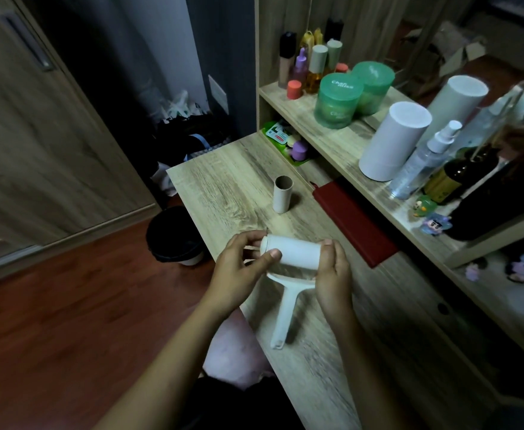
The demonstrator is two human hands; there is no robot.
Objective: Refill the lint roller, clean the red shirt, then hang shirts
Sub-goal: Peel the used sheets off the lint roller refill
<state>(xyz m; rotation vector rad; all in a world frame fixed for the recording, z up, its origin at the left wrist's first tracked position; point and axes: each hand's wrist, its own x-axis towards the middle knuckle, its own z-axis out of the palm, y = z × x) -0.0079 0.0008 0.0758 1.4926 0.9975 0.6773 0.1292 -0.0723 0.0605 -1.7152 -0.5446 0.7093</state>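
Wood desk, frame centre: left hand and right hand, each grip clamped on one end of white refill roll, likely seating it on lint roller. Spent cardboard core stands just above, set aside.

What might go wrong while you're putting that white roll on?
The white roll is held only near its ends by the left hand and right hand, so it might slip and drop. No hand grips the lint roller handle, which sits near the desk edge; a push might knock it off. The empty cardboard tube stands upright just beyond and could tip if bumped.
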